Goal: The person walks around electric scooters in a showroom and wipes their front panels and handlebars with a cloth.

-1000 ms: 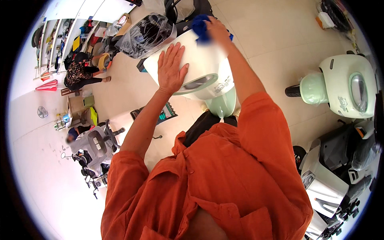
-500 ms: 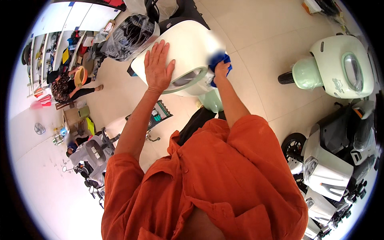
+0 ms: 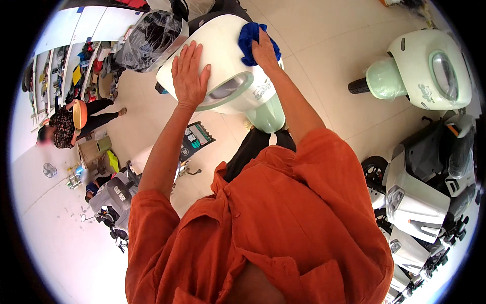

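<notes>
In front of me is the cream front body of a scooter (image 3: 217,50), with a headlight (image 3: 230,87) rimmed in pale green and a pale green front fender (image 3: 267,115) below. My left hand (image 3: 190,76) lies flat on the cream panel, left of the headlight, fingers spread and holding nothing. On the panel's right shoulder, my right hand (image 3: 264,50) grips a crumpled blue cloth (image 3: 248,44) and presses it to the surface. Part of the cloth is hidden beneath that hand.
A similar cream and green scooter (image 3: 425,71) stands to the right. Several white and grey scooters (image 3: 417,202) line the lower right. A plastic-wrapped scooter part (image 3: 154,40) sits beyond my left hand. At far left, a person (image 3: 66,124) holds an orange basin (image 3: 79,114) near shelves. A dark mat (image 3: 195,139) lies below.
My right hand and the cloth have moved up and left, from the panel's side edge onto its upper right. My left hand stays flat on the panel. The person with the basin has shifted.
</notes>
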The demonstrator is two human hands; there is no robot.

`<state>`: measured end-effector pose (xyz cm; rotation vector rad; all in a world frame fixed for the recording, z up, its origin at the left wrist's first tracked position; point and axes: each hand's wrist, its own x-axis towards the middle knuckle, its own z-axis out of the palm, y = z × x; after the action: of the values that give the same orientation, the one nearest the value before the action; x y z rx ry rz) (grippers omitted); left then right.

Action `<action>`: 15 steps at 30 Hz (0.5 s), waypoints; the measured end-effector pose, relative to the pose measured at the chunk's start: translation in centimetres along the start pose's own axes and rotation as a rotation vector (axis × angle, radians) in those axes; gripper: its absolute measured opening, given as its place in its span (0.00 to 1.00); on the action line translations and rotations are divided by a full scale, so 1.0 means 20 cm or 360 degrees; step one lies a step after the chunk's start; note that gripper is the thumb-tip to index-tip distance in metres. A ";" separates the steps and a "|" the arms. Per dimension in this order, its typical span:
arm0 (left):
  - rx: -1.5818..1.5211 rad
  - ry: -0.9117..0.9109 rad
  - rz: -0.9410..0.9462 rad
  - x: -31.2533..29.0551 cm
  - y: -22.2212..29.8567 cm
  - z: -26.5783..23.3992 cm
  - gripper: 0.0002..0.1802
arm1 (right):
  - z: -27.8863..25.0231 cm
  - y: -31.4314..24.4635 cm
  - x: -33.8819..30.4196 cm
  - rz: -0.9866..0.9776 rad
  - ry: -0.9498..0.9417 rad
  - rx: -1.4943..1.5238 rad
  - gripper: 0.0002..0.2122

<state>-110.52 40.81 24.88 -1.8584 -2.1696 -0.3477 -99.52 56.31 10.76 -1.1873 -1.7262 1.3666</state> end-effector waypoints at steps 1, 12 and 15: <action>-0.0016 0.0024 0.0006 0.00 -0.01 0.00 0.27 | 0.01 0.05 0.03 0.0004 0.0004 0.0000 0.25; -0.0062 0.0078 0.0019 -0.04 -0.02 0.00 0.26 | 0.19 0.37 -0.44 0.1589 0.0399 0.0380 0.24; -0.0084 0.0093 0.0027 -0.04 -0.02 0.01 0.26 | 0.18 0.26 -0.52 0.1784 0.0163 0.1151 0.14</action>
<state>-110.78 40.07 24.45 -1.8685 -2.1249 -0.4541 -97.18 45.69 5.41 -1.7513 -0.2601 2.1961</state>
